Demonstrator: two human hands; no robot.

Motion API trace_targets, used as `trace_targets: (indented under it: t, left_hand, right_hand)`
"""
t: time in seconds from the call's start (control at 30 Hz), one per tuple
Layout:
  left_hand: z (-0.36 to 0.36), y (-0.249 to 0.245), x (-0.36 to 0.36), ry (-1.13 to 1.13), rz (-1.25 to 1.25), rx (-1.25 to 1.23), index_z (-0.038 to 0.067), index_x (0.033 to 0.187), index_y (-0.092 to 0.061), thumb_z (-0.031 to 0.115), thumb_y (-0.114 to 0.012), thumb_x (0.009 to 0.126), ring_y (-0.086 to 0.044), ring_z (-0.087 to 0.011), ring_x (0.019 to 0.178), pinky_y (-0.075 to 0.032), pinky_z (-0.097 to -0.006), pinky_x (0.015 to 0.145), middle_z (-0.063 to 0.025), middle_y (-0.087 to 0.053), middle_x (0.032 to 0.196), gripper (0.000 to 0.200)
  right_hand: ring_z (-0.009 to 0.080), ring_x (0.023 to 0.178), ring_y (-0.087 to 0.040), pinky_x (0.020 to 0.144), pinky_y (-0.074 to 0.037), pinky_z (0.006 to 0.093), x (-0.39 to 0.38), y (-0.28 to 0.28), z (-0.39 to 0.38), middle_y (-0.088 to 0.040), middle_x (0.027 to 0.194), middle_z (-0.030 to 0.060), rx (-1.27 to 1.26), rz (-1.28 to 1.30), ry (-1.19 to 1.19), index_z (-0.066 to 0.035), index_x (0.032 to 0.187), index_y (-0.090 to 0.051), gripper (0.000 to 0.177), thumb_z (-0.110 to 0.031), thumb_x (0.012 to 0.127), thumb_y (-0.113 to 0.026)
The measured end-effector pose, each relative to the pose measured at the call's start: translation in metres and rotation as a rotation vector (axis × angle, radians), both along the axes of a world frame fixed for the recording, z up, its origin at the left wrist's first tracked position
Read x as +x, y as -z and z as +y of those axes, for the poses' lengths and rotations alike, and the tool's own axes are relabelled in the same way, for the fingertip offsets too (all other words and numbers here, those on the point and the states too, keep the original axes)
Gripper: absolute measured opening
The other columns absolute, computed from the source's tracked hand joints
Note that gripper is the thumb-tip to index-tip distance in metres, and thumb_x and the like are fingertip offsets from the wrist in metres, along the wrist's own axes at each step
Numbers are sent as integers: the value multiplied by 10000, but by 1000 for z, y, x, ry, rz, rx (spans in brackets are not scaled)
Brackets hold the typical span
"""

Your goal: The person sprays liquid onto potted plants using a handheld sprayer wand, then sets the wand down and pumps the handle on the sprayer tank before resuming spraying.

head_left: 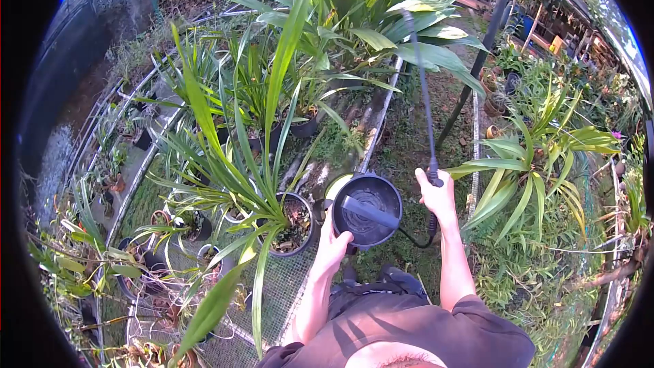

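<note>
My left hand (332, 240) grips the near left side of a black, round sprayer tank (366, 232), its thumb over the rim. A flat grey bar crosses the tank's bowl-shaped top. Behind its left rim shows part of a pale yellow-green round thing (338, 185), which I cannot make out. My right hand (439, 196) is closed around the black handle of a spray wand (427, 105). The thin wand points up and away, its tip in front of broad leaves (436, 58). A black hose (413, 241) curves from below the handle toward the tank.
Left of the tank stands a potted, long-leaved plant (300, 232) on wire mesh (272, 293). More potted plants fill the left and back. On the right are a strap-leaved plant (531, 160) and dense greenery. A dark slanted pole (480, 61) stands beyond my right hand.
</note>
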State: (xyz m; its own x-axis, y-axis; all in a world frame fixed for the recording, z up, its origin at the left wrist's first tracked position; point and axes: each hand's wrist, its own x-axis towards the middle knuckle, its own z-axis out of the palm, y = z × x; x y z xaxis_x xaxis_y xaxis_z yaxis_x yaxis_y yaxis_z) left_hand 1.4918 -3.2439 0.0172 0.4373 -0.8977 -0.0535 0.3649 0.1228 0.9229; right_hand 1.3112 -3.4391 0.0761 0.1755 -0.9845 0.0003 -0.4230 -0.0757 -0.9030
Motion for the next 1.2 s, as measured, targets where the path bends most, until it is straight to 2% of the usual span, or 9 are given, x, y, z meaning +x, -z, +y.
trace_targets:
  t: [0.17,0.3,0.4,0.53,0.63,0.9,0.97,1.03,1.2]
  left_hand:
    - [1,-6,-29,-18,-15,38,14,1581,-257,-105,-513,700,-439,-182,1371,-379,-299,1109,-108,-450,1502,925]
    - [-4,-13,-49,-78,-4,7,6,1549,-311,-67,-508,688,-376,-227,1431,-237,-368,1219,-140,-436,1504,887]
    - [-14,-14,-63,-138,-131,11,-11,1530,-328,-48,-516,702,-375,-236,1433,-235,-376,1220,-151,-440,1500,850]
    - [-24,-6,-81,-228,-314,21,-23,1492,-374,-40,-518,804,-435,-253,1394,-257,-389,1209,-171,-501,1441,703]
    - [-26,5,-98,-328,-346,-18,-26,1474,-397,-53,-512,827,-466,-254,1371,-283,-385,1195,-166,-523,1420,658]
    - [-20,29,-123,-566,-333,124,-28,1442,-438,-105,-520,880,-499,-241,1333,-322,-366,1168,-167,-536,1396,573]
    - [-18,35,-128,-613,-352,173,-29,1445,-435,-101,-524,885,-502,-248,1335,-320,-369,1171,-176,-534,1404,571]
    - [-17,31,-131,-618,-357,171,-31,1447,-431,-104,-515,887,-504,-252,1336,-320,-369,1173,-181,-538,1403,571]
    - [-20,28,-125,-588,-391,157,-30,1438,-437,-117,-489,893,-516,-251,1327,-328,-364,1168,-178,-561,1374,554]
  right_hand:
    - [154,474,-614,475,-511,346,-22,3,-15,-563,544,42,77,58,-80,-16,652,-510,465,-333,923,-716]
    - [148,472,-607,475,-499,335,-37,8,-22,-557,545,31,171,86,-228,-18,650,-524,452,-330,922,-706]
    - [132,462,-574,475,-486,334,-44,16,-18,-548,539,32,226,98,-339,-8,650,-538,439,-317,916,-703]
    - [148,466,-597,475,-496,342,-56,21,-32,-553,541,51,188,190,-492,10,668,-547,414,-284,916,-699]
    - [176,471,-629,476,-512,350,-57,10,-48,-568,547,65,257,223,-571,23,673,-547,407,-265,924,-687]
    - [196,485,-649,499,-526,354,-37,44,-64,-596,558,76,217,173,-656,26,691,-567,425,-313,911,-696]
    - [164,474,-625,477,-527,333,-35,50,-69,-565,557,41,253,219,-708,16,677,-564,414,-294,915,-702]
    - [154,466,-616,463,-529,330,-36,52,-75,-550,556,26,282,271,-768,10,673,-568,406,-287,914,-703]
    - [198,504,-664,509,-545,362,-32,72,-71,-605,582,82,287,275,-706,35,722,-591,396,-305,894,-697]
